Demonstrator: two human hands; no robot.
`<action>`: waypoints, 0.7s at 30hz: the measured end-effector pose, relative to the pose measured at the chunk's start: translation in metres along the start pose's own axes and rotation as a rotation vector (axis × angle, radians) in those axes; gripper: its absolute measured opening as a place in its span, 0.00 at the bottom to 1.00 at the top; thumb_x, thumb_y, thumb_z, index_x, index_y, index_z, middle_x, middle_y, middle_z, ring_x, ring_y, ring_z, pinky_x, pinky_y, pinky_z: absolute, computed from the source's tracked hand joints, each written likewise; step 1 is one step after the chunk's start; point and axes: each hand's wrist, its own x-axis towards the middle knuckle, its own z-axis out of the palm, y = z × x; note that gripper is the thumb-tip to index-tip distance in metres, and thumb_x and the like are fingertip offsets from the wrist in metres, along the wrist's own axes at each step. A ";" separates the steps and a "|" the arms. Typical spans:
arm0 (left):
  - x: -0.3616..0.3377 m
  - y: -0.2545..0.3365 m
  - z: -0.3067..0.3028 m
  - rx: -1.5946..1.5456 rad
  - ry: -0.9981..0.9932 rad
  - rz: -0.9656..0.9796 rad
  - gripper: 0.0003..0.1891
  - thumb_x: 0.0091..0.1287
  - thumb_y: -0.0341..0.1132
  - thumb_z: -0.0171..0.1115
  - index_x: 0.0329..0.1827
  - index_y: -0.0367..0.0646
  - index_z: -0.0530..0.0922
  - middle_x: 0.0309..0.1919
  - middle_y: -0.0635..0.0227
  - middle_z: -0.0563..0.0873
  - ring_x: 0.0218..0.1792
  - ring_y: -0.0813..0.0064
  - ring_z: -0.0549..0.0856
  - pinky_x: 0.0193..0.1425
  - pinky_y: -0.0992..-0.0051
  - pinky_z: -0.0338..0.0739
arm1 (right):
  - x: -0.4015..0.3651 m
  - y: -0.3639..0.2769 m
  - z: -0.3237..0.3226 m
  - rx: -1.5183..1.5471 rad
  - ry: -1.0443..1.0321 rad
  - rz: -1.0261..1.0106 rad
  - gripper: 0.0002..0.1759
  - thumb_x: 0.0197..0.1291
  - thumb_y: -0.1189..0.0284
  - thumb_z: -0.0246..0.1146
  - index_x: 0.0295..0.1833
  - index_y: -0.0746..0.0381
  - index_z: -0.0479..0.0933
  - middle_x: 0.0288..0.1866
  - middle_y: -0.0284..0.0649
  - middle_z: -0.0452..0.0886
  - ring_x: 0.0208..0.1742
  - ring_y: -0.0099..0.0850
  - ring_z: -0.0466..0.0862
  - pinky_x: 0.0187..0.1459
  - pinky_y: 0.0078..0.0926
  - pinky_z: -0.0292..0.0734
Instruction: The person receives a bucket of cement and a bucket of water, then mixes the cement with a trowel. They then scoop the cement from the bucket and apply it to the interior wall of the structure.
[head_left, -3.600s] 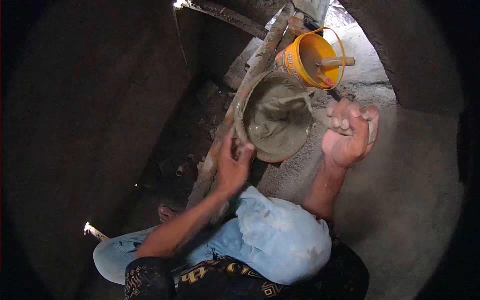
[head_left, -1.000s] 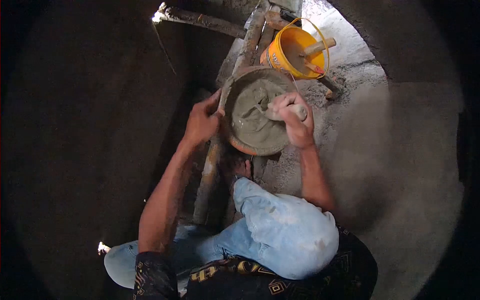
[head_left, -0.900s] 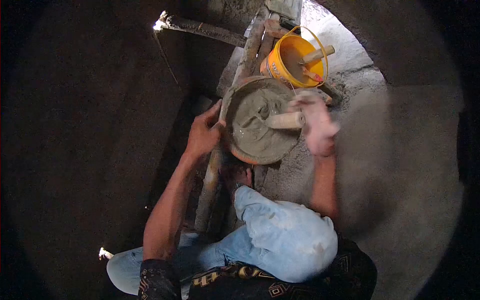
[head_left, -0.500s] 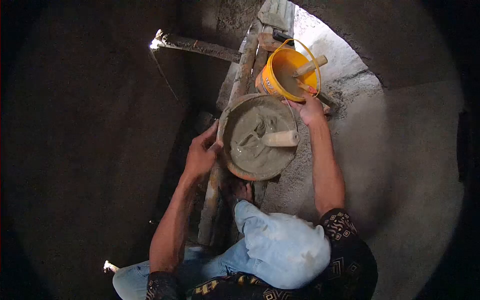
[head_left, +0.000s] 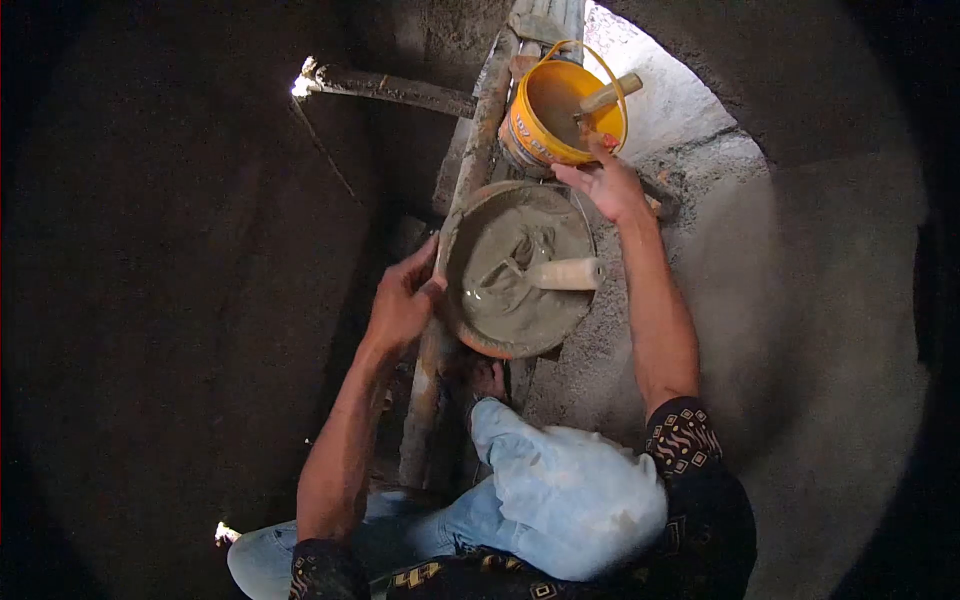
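A round tub of wet grey mortar sits on wooden poles, with a pale cylindrical handle lying across it and its far end sunk in the mortar. My left hand is closed on the tub's left rim. Beyond the tub stands a yellow bucket with a raised bail, holding greyish contents and a tool with a wooden handle. At the bucket's near right rim is my right hand, its fingers spread and touching the bucket. Some of its fingertips are hard to make out.
Long wooden poles run away from me beneath the containers. Another pole juts out to the left over a dark area. A curved plastered wall rises on the right, with a bright opening at the back. My foot rests just below the tub.
The yellow bucket has shifted slightly away and to the left, with my right hand following along its rim and its fingers spreading. My left hand stays on the tub.
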 end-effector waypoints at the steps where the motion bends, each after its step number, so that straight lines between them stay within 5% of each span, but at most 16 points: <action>1: 0.005 -0.004 -0.001 -0.002 0.005 -0.014 0.31 0.72 0.26 0.58 0.79 0.43 0.67 0.62 0.62 0.84 0.54 0.76 0.82 0.61 0.71 0.76 | -0.014 -0.003 -0.002 0.000 0.002 0.015 0.29 0.74 0.61 0.60 0.70 0.70 0.68 0.63 0.58 0.78 0.61 0.55 0.82 0.55 0.52 0.86; 3: 0.015 -0.012 -0.010 0.078 -0.037 0.074 0.29 0.71 0.27 0.58 0.77 0.44 0.71 0.58 0.63 0.86 0.51 0.78 0.82 0.59 0.71 0.78 | -0.053 -0.003 -0.007 -0.311 0.158 0.074 0.45 0.70 0.41 0.59 0.76 0.66 0.62 0.69 0.49 0.77 0.63 0.47 0.81 0.65 0.48 0.74; 4: 0.020 -0.013 -0.014 0.070 -0.023 0.056 0.29 0.71 0.27 0.58 0.77 0.44 0.71 0.58 0.63 0.86 0.51 0.78 0.82 0.59 0.71 0.78 | -0.065 0.006 -0.021 -0.318 0.151 0.095 0.45 0.70 0.41 0.59 0.76 0.66 0.62 0.69 0.49 0.77 0.63 0.47 0.81 0.65 0.48 0.74; 6: 0.035 -0.004 -0.022 0.087 -0.136 -0.045 0.32 0.71 0.44 0.67 0.76 0.44 0.72 0.61 0.63 0.85 0.58 0.71 0.83 0.65 0.65 0.78 | -0.088 0.023 -0.045 -0.429 0.105 0.274 0.43 0.71 0.36 0.53 0.76 0.61 0.66 0.69 0.43 0.77 0.62 0.40 0.81 0.63 0.47 0.72; 16: 0.074 0.042 -0.036 0.358 -0.097 -0.056 0.24 0.67 0.28 0.60 0.69 0.42 0.80 0.53 0.60 0.89 0.54 0.69 0.86 0.63 0.61 0.79 | -0.153 0.053 -0.010 -0.351 0.164 0.176 0.38 0.73 0.43 0.56 0.71 0.65 0.69 0.68 0.44 0.75 0.70 0.42 0.74 0.66 0.52 0.71; 21: 0.035 0.033 -0.028 0.082 -0.031 -0.066 0.25 0.72 0.32 0.59 0.72 0.37 0.74 0.53 0.57 0.88 0.51 0.71 0.86 0.57 0.67 0.82 | -0.154 0.052 -0.021 -0.345 0.104 0.151 0.33 0.76 0.52 0.57 0.74 0.63 0.66 0.74 0.46 0.70 0.70 0.41 0.74 0.66 0.51 0.71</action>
